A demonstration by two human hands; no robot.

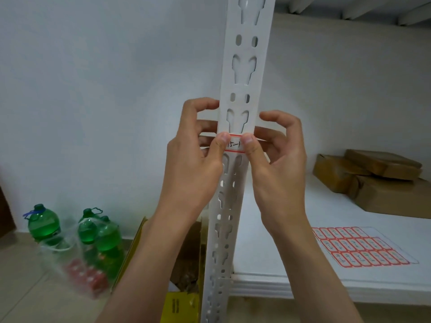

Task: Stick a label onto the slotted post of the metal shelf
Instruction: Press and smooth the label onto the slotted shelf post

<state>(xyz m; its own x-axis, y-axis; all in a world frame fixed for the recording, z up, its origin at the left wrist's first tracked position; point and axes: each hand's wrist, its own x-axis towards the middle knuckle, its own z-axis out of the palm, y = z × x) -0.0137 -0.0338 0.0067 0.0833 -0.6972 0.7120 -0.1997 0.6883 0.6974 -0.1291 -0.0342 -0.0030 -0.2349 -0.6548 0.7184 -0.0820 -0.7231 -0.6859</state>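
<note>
Label is on the slotted post now, centre of frame, sitting on the solid band between two keyhole cut-outs. Step in hand looks like press-down: both thumbs are on it, left hand thumb on the label's left end, right hand thumb on its right end. Remaining fingers of each hand curl round behind the post edges, so each hand is effectively pinching post plus label.

Orientation: label's long axis runs horizontal, across the post face; post's long axis is vertical, leaning slightly in the wide-angle view. Handwriting reads upright, red border lines top and bottom.

Next move, my guess: rub thumbs outward to seat the ends, and check the ends don't overhang the post edges. Can't tell if the ends are fully stuck; thumbs hide them.

Label sheet lies on the shelf board, lower right.
</note>
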